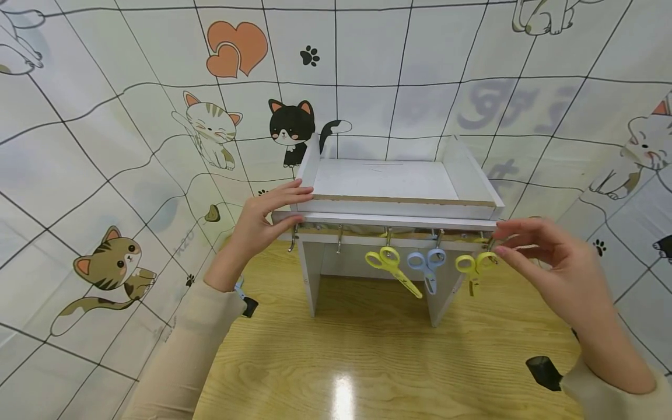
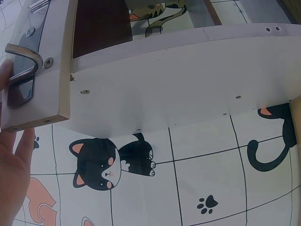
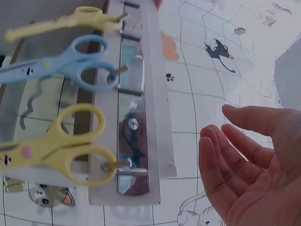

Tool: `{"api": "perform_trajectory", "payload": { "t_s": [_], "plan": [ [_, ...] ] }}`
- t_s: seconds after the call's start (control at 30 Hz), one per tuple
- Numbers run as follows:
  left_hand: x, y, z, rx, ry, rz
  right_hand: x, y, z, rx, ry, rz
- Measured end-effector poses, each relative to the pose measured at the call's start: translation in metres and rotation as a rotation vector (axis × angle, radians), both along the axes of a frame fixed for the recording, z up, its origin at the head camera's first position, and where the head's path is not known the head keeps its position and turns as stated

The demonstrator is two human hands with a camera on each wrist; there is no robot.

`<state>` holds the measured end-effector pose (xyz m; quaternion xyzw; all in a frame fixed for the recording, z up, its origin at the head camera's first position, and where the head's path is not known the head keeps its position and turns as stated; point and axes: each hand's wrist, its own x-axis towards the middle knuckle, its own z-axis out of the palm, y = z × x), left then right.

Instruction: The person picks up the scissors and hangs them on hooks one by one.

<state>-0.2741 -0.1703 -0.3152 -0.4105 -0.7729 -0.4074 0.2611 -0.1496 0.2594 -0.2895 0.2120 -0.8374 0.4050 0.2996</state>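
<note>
A small white shelf (image 1: 394, 181) stands on the wooden table (image 1: 367, 350), with a metal hook rail (image 1: 388, 233) under its front edge. From the rail hang yellow scissors (image 1: 389, 267), blue scissors (image 1: 426, 267) and a second yellow pair (image 1: 474, 263) at the right end. My left hand (image 1: 291, 204) rests with straight fingers on the shelf's left front corner, beside an empty hook (image 2: 23, 61). My right hand (image 1: 499, 242) hovers with relaxed fingers just right of the end yellow scissors (image 3: 66, 146). In the right wrist view this right hand (image 3: 235, 155) holds nothing and is apart from the rail (image 3: 134, 108).
Two hooks (image 1: 293, 239) on the rail's left part are bare. A cat-patterned tiled backdrop (image 1: 157, 116) surrounds the table on the back and both sides. The shelf's top tray has raised side walls (image 1: 467, 169). Wooden tabletop lies in front of the shelf.
</note>
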Motion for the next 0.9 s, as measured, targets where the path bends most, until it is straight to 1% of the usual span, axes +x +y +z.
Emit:
{"api": "perform_trajectory", "payload": {
  "t_s": [0.13, 0.23, 0.3, 0.4, 0.53, 0.6, 0.67, 0.73, 0.83, 0.9],
  "plan": [
    [0.0, 0.0, 0.0, -0.003, 0.0, 0.0, -0.008, 0.005, 0.005, 0.035, 0.091, -0.06],
    [0.0, 0.0, 0.0, -0.007, 0.004, 0.001, -0.013, 0.008, 0.007, 0.05, 0.136, -0.07],
    [0.0, 0.0, 0.0, -0.007, 0.008, 0.002, -0.019, 0.01, 0.007, 0.074, 0.166, -0.065],
    [0.0, -0.001, 0.0, -0.008, 0.013, 0.003, -0.031, 0.015, 0.005, 0.142, 0.209, -0.045],
    [0.0, 0.0, 0.0, -0.008, 0.009, 0.002, -0.048, 0.024, -0.003, 0.242, 0.231, -0.004],
    [0.001, 0.0, -0.001, -0.007, 0.007, 0.002, -0.055, 0.026, -0.008, 0.272, 0.236, 0.007],
    [0.001, 0.0, 0.0, -0.006, 0.008, 0.004, -0.059, 0.026, -0.013, 0.278, 0.246, 0.002],
    [0.001, 0.0, 0.001, -0.008, 0.007, 0.004, -0.062, 0.025, -0.016, 0.267, 0.261, -0.023],
    [0.001, 0.0, 0.002, -0.011, 0.0, 0.002, -0.064, 0.021, -0.019, 0.24, 0.28, -0.061],
    [0.001, -0.002, 0.002, -0.01, -0.018, -0.006, -0.065, 0.018, -0.019, 0.229, 0.286, -0.072]
  ]
}}
